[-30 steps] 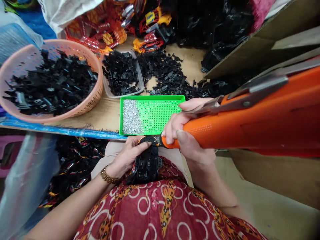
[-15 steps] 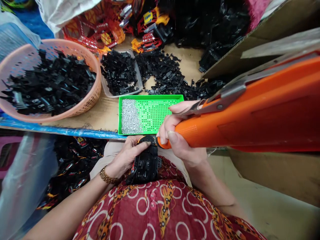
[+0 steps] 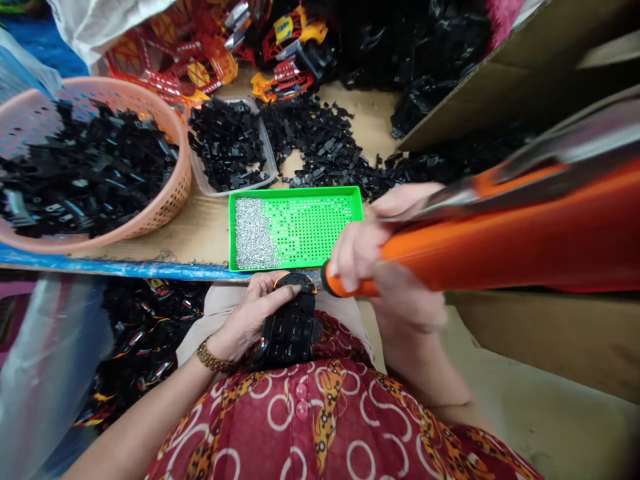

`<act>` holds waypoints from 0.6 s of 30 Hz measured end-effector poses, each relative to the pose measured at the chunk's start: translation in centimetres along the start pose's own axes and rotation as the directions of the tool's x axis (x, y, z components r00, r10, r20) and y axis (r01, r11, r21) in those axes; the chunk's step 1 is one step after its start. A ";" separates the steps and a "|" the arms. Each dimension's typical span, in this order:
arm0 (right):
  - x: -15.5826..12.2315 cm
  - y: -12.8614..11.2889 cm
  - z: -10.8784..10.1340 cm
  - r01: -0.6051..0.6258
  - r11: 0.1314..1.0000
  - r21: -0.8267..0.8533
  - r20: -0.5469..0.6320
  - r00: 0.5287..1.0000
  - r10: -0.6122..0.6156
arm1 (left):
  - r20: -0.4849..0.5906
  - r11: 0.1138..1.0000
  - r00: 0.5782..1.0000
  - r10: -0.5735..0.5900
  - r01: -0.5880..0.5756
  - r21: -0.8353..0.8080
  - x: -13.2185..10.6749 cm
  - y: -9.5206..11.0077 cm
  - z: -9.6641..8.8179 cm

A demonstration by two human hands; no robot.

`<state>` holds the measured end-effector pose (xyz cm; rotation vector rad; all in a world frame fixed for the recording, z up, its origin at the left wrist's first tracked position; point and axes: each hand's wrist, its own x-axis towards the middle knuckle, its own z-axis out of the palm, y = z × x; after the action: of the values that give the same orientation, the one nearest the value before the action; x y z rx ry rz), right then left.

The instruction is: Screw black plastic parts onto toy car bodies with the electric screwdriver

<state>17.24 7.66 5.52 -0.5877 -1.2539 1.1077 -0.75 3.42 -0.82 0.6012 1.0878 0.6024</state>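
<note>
My left hand (image 3: 260,303) grips a black plastic toy car chassis (image 3: 290,327), its thumb pressed on the upper end. The chassis lies in my lap against the patterned shirt, with a thin orange edge showing at its top. My right hand (image 3: 385,260), blurred by motion, is wrapped round an orange power screwdriver (image 3: 480,247) with a metal lever along its side. Its dark nose points left at the chassis, a little apart from it. Just beyond both hands sits a green perforated tray (image 3: 320,193) with small silver screws (image 3: 255,233) heaped at its left end.
A pink basket (image 3: 183,173) and a clear plastic tub (image 3: 270,157) hold black parts. More black parts (image 3: 330,140) lie loose on the cardboard. Red and orange toy frames (image 3: 200,60) are piled behind. A cardboard box (image 3: 470,80) stands right; black toy bodies (image 3: 145,333) lie below left.
The screwdriver and my right hand have drawn back to the right, away from the chassis. My left hand keeps its hold on the chassis. The view has shifted slightly.
</note>
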 end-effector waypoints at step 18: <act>3.3 4.0 -7.9 0.115 0.948 -0.297 -0.169 0.971 -0.171 | -0.247 0.972 0.944 -0.220 0.191 -0.135 -0.6 1.2 1.5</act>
<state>23.08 13.86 1.44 -0.7887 -1.2740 0.7337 0.30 3.61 0.91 0.3119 1.3374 0.5639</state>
